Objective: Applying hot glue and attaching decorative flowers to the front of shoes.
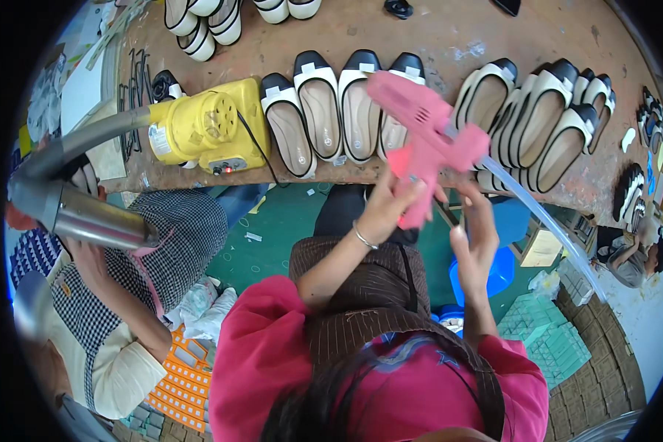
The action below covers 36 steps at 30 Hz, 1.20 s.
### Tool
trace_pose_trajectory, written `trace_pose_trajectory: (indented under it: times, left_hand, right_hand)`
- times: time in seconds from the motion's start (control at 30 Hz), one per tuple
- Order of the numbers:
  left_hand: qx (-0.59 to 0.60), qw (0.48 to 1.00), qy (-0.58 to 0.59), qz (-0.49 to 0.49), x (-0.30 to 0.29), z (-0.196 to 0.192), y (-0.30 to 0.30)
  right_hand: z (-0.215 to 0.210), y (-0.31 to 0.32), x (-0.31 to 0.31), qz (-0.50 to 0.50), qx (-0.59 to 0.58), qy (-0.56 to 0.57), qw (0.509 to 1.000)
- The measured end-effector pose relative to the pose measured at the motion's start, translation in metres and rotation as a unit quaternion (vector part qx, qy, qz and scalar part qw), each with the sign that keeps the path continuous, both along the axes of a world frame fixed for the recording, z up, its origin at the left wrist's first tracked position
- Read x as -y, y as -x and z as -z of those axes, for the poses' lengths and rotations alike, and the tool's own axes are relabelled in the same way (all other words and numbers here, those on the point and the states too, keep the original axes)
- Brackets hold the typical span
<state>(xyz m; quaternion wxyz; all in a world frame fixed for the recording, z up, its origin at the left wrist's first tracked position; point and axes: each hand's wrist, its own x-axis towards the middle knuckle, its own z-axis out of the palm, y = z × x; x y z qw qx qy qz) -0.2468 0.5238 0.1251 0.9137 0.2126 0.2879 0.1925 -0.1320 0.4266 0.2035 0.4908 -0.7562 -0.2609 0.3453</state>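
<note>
A pink hot glue gun (418, 110) is held up over the near edge of the workbench, its nozzle end toward the far left. My left hand (381, 210) grips its handle. From the back of the gun a long clear glue stick (545, 219) slants down to the right. Below the gun's rear, my right hand (480, 239) is raised with thumb and fingers apart, and I see nothing held in it. Just behind the gun stands a row of white flat shoes (317, 110) with black toe caps, some partly covered by it.
More flat shoes (545, 121) are grouped at the right of the workbench (449, 29), others along its far edge. A yellow blower (206, 125) with a metal pipe (99, 221) sits at left, beside a seated co-worker (118, 295). A blue bin (501, 272) is below the bench.
</note>
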Motion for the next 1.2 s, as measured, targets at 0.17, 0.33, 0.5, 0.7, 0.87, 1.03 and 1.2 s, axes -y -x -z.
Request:
trace_pose_trajectory:
  times: [0.17,0.33,0.5,0.7,0.87,1.03,1.2]
  left_hand:
    - [-0.016,0.998,-0.01,0.06,0.005,0.005,-0.007]
    - [-0.504,0.642,-0.573,0.067,-0.06,0.059,0.03]
    - [-0.645,0.526,-0.544,0.107,-0.074,0.129,0.031]
    - [-0.594,0.562,-0.569,0.09,-0.057,0.144,0.032]
    - [-0.538,0.584,-0.603,0.076,-0.044,0.14,0.048]
    - [-0.495,0.567,-0.641,0.153,-0.061,0.125,0.075]
    - [-0.459,0.759,-0.461,0.013,-0.069,0.14,0.081]
  right_hand:
    - [0.047,-0.01,-0.04,0.072,-0.316,0.111,0.94]
    - [0.102,-0.026,-0.043,0.047,-0.199,-0.008,0.979]
    - [0.147,-0.038,-0.054,0.068,-0.269,-0.049,0.96]
    - [0.167,-0.042,-0.053,0.094,-0.282,-0.05,0.953]
    - [0.161,-0.051,-0.053,0.059,-0.258,0.004,0.964]
    - [0.159,-0.056,-0.055,0.038,-0.213,0.022,0.976]
    - [0.163,-0.054,-0.064,0.008,-0.213,-0.001,0.977]
